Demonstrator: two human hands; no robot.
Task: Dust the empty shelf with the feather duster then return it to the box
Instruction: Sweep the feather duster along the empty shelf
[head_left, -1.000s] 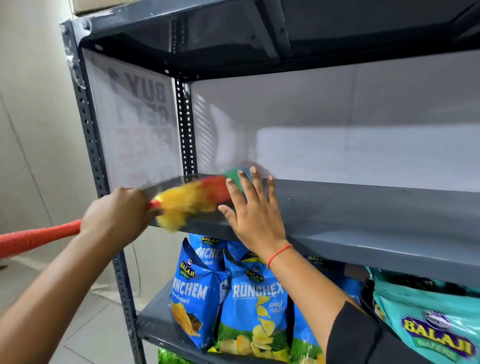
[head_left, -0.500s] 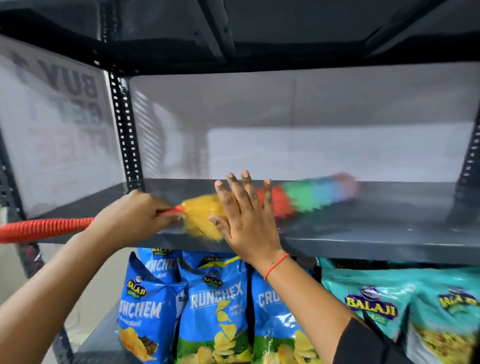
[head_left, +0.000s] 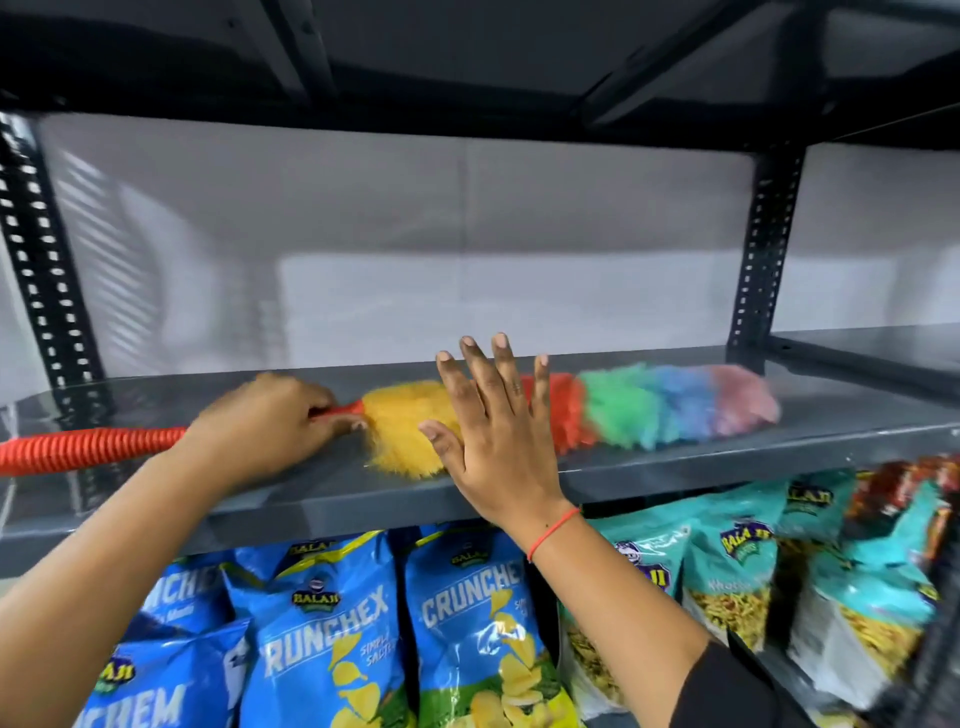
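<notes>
A feather duster (head_left: 644, 408) with yellow, red, green, blue and pink fluff lies across the empty grey metal shelf (head_left: 727, 457), its tip pointing right. Its ribbed orange handle (head_left: 88, 447) sticks out past the left edge. My left hand (head_left: 265, 428) is shut on the handle just behind the yellow fluff. My right hand (head_left: 498, 441) is open, fingers spread, palm resting on the shelf's front edge in front of the yellow and red fluff. No box is in view.
A dark shelf (head_left: 467, 62) hangs close overhead. Perforated uprights stand at the left (head_left: 47, 280) and right (head_left: 763, 249). Blue chip bags (head_left: 332, 634) and teal snack bags (head_left: 737, 577) fill the shelf below.
The duster has swept rightward along the shelf, its head now fully on the surface. My left hand followed it onto the shelf. My right hand stays on the front edge.
</notes>
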